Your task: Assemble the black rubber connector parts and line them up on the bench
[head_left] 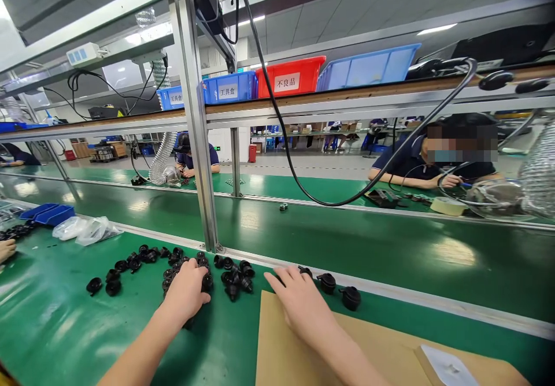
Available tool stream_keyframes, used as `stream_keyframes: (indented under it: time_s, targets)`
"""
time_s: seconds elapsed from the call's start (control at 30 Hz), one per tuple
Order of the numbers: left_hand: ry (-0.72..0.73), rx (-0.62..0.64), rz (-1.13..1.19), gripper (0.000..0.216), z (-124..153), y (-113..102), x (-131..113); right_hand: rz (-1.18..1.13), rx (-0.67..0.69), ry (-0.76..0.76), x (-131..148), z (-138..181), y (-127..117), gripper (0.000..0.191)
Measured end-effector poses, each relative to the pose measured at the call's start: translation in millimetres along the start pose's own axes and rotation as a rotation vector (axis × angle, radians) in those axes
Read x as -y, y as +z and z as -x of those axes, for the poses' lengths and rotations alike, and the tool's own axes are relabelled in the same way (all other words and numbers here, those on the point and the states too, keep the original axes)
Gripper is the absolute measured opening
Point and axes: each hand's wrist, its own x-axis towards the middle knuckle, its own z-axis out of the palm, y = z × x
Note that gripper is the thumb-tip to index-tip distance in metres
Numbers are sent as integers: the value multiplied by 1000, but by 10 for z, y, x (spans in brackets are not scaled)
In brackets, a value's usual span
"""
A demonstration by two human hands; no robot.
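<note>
Several small black plastic parts (134,262) lie scattered on the green bench top (52,322) in front of me. My left hand (186,290) lies palm down on the middle of this pile, fingers curled over some parts, and what is under the palm is hidden. My right hand (299,299) rests on the far edge of a brown cardboard sheet (295,357), fingers stretched toward two black parts (327,282) lying just beyond it. Another cluster of black parts (236,276) sits between my hands.
An aluminium post (197,126) rises just behind the pile. Clear plastic bags (87,229) and blue trays (47,212) lie at the left, where another person's hand (6,249) shows. A green conveyor (347,241) runs behind; people sit across it. Coloured bins (290,77) stand on the shelf.
</note>
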Motion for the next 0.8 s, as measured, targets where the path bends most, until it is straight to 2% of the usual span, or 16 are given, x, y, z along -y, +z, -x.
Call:
stream_keyframes:
  time_s: [0.1, 0.2, 0.27, 0.3, 0.43, 0.47, 0.5, 0.57, 0.63, 0.67, 0.8]
  targets:
    - [5, 17, -38, 46, -12, 27, -69, -115, 39, -1, 356, -30, 42, 67]
    - [24, 21, -74, 43, 9, 18, -122, -215, 73, 20, 619, -59, 122, 78]
    - [33, 16, -103, 46, 31, 4, -153, -286, 111, 42, 677, -71, 117, 81]
    - [32, 11, -121, 48, 40, -3, -169, -325, 122, 45, 674, -75, 89, 75]
    - [19, 6, -183, 37, 55, -7, -230, -460, 60, 59, 578, -86, -76, 23]
    - [22, 7, -190, 33, 55, 1, -244, -476, 30, 78, 557, -88, -94, 21]
    - [28, 9, -192, 29, 57, 14, -258, -485, 7, 96, 544, -87, -95, 23]
    - [48, 11, -184, 24, 67, 53, -284, -486, 2, 114, 538, -78, -52, 41]
    - [79, 18, -163, 23, 89, 105, -312, -474, 47, 95, 551, -58, 5, 59]
    - [99, 24, -148, 23, 103, 131, -326, -466, 74, 76, 559, -48, 20, 59]
    - [169, 64, -63, 24, 148, 210, -388, -495, 121, 44, 565, -34, -66, 10]
